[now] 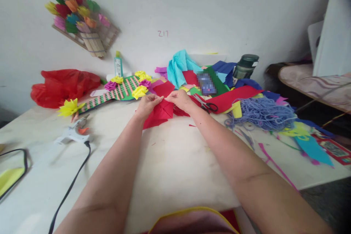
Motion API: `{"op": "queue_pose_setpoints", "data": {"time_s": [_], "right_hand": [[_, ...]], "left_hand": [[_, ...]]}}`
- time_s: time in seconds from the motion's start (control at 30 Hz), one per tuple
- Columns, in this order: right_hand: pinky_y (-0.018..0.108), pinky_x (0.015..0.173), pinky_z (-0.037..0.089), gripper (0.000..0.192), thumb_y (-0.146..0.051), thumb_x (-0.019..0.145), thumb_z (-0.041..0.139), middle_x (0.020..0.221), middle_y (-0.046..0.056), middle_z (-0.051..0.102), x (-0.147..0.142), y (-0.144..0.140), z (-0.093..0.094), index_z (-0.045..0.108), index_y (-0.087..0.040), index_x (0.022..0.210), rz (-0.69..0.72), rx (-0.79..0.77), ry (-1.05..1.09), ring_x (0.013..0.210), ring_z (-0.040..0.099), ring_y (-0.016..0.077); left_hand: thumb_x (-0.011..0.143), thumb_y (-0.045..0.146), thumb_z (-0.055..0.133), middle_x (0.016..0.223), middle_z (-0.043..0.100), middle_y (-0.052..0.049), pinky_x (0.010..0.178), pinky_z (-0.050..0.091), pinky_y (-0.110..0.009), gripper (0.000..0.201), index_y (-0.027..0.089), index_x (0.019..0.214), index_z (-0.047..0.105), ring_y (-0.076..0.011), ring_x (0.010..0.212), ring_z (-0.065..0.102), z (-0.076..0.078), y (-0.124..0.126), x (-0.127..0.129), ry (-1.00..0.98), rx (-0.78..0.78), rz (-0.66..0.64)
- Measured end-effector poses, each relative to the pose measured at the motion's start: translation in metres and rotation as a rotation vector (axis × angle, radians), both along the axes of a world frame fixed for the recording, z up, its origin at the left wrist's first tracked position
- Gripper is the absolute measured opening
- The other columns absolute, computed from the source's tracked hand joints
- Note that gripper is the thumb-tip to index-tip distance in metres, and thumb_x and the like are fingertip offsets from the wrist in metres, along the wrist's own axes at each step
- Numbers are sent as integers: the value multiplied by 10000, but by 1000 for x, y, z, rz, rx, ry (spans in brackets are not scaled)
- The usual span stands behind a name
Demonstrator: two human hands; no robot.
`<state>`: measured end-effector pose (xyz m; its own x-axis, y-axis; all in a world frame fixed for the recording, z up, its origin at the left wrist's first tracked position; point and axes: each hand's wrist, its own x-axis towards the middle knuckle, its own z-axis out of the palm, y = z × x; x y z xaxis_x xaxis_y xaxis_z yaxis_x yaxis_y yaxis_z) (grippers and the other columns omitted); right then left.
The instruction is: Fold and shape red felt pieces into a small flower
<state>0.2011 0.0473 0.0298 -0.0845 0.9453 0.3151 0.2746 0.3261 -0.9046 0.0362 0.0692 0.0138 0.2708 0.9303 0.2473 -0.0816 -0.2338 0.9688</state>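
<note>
I have the red paper [160,112] pinched in both hands: my left hand [148,105] closed on its upper left edge, my right hand [179,100] closed on the upper right. It lies at the middle of the worktop [170,161], already creased into folds but, I judge, not yet a finished flower like the yellow flower [139,91] beyond. Its long axis slants from lower left to upper right.
</note>
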Motion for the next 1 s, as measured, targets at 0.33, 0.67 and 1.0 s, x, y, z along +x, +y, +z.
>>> {"op": "queue_pose_setpoints", "data": {"time_s": [0.33, 0.67, 1.0], "right_hand": [[233, 482, 366, 250, -390, 642, 686, 519, -31, 534, 7, 4, -8, 592, -158, 648, 127, -214, 160, 479, 452, 90], [225, 541, 314, 276, -399, 644, 650, 543, -55, 471, 6, 0, 0, 555, -144, 600, 115, -68, 102, 532, 392, 71], [241, 578, 300, 333, -462, 645, 629, 549, -51, 431, 7, 2, -1, 549, -145, 582, 96, 8, 29, 562, 361, 80]], "left_hand": [[587, 421, 763, 578, 552, 14, 493, 342, -217, 337, 145, 616, 571, -85, 520, 469, -1, 3, -1, 54, 81, -16], [597, 440, 755, 584, 557, 12, 504, 365, -211, 354, 149, 616, 554, -89, 531, 489, 2, 1, 3, 47, 47, -14], [696, 488, 670, 486, 402, 56, 403, 220, -192, 394, 166, 601, 464, -45, 417, 324, 2, -2, 5, 38, -6, -39]]}}
